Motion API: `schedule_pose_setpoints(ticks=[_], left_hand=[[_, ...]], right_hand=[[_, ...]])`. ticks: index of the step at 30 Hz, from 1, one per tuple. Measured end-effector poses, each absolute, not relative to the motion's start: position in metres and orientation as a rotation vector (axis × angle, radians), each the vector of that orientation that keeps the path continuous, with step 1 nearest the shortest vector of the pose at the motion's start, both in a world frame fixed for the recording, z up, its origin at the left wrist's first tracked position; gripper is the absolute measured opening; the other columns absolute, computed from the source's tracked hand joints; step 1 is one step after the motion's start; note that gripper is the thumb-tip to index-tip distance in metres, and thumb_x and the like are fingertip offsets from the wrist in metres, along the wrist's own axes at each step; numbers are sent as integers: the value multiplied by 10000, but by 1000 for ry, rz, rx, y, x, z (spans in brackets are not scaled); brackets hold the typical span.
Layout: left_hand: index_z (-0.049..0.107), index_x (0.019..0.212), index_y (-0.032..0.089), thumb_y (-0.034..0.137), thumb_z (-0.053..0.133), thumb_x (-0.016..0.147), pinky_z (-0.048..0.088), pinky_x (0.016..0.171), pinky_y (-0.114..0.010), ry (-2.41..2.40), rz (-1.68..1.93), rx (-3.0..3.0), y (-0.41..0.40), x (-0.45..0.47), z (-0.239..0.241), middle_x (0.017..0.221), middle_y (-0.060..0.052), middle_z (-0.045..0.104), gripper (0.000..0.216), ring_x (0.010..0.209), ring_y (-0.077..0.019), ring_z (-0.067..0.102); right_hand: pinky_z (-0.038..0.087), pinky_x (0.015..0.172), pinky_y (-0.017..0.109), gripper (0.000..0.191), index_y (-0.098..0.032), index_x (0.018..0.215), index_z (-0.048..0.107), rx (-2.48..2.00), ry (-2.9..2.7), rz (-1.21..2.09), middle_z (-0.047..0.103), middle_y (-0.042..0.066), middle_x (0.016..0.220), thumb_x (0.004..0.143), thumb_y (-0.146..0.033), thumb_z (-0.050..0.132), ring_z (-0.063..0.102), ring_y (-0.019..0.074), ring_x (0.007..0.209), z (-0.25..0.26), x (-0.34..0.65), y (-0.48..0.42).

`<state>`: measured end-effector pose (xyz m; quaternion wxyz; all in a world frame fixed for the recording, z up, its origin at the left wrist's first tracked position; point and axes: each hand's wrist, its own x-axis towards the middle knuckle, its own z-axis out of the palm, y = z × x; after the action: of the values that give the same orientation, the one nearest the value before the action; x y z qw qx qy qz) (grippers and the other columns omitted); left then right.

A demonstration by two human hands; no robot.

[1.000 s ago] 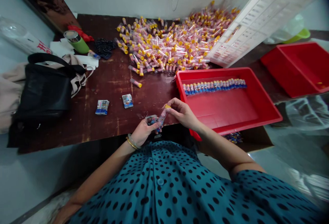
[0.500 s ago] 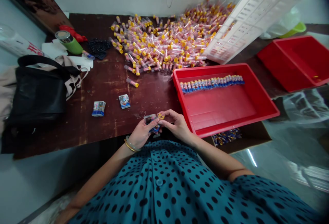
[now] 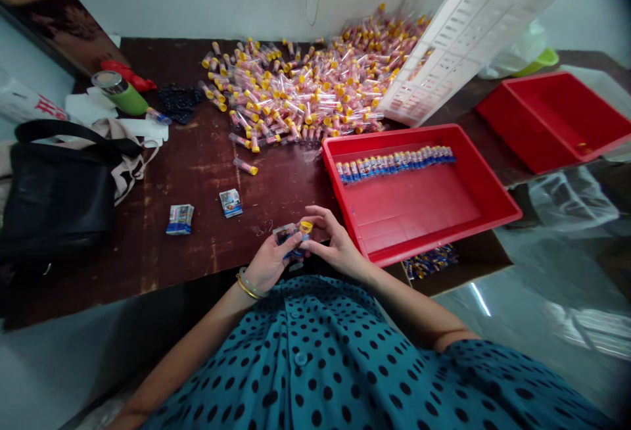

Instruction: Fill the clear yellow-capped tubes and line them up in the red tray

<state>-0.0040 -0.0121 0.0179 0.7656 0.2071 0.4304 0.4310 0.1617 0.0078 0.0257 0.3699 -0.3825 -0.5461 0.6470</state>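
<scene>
My left hand [image 3: 269, 260] is closed around a small yellow-capped tube [image 3: 305, 227] and some printed blue plastic labels [image 3: 283, 234], with its thumb across them. My right hand [image 3: 338, 246] curls about the capped end, thumb and fingertips at the tube. The tube's lower part is hidden by my fingers. To the left on the table lie two small stacks of labels, a nearer stack [image 3: 231, 202] and a farther-left stack [image 3: 180, 219]. Inside the red tray [image 3: 419, 216] on the right, labelled tubes [image 3: 394, 163] stand in a row along the back.
A big heap of yellow-capped clear tubes [image 3: 305, 95] covers the table's back, with a single tube [image 3: 245, 166] in front. A white plastic crate [image 3: 444, 42] leans behind the tray. At left are a black bag [image 3: 59, 187] and a green flask [image 3: 125, 95]. A cardboard box [image 3: 473, 262] stands below the tray.
My right fingers have loosened a little around the cap, which now shows more fully and upright. The whole view has shifted slightly; the stacks and tray are unchanged.
</scene>
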Motion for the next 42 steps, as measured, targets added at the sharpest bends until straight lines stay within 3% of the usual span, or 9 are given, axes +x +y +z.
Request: schedule_pose_setpoints(ticks=[3,7,13,23,27,29,33,38,42], left_hand=[[696,921,163,362,827,690,521,613,-249,933,937,419,-12,-3,18,779,-17,702,331,666,-138,640],[696,978,174,408,833,672,528,634,-263,920,970,351,-12,-2,22,796,-23,708,409,685,-149,647],[692,994,189,432,826,675,536,640,-275,917,1000,367,-11,-1,26,821,-22,711,422,697,-158,653],[695,954,170,399,841,666,537,633,-272,905,1012,341,-11,-2,22,803,-21,716,396,674,-157,655],[703,952,163,394,831,682,533,649,-266,912,1024,358,-11,-1,23,818,-28,719,378,691,-153,653],[708,954,160,392,828,685,525,639,-257,937,1031,400,-11,1,22,815,-29,717,375,695,-150,646],[711,986,139,433,754,763,506,605,-267,964,960,525,-12,3,19,801,-48,705,372,675,-156,632],[699,1046,125,399,668,842,469,581,-252,979,943,587,-13,-5,13,860,-69,686,343,700,-151,612],[694,1038,129,393,665,843,454,570,-247,1012,953,570,-14,-14,7,845,-59,669,330,692,-147,603]], right_hand=[[564,810,280,753,-306,1423,340,-965,-1495,1620,556,67,1223,793,-339,751,637,144,915,26,165,6],[500,997,379,1088,-331,1547,89,-921,-1730,1530,401,127,1449,733,-313,809,571,227,1166,18,166,4],[471,1046,411,992,-325,1564,31,-934,-1846,1368,395,124,1469,834,-284,702,511,254,1269,12,162,2],[543,929,398,973,-308,1568,71,-1005,-1886,1320,450,140,1419,831,-324,706,630,199,1000,8,166,3],[516,976,396,1008,-298,1561,117,-966,-1786,1381,472,127,1415,785,-345,759,601,227,1119,8,162,4],[526,961,375,911,-305,1541,181,-955,-1603,1496,531,103,1362,815,-381,726,608,218,1122,11,157,3],[572,806,300,475,-290,1332,466,-988,-1262,1642,651,51,1130,899,-430,602,661,174,957,19,169,19],[546,657,264,426,-253,1273,460,-1409,-1356,1207,652,26,975,911,-459,545,647,133,751,5,249,88],[495,642,239,270,-151,1084,586,-1925,-1748,952,683,47,835,862,-301,619,635,134,689,-27,290,124]])
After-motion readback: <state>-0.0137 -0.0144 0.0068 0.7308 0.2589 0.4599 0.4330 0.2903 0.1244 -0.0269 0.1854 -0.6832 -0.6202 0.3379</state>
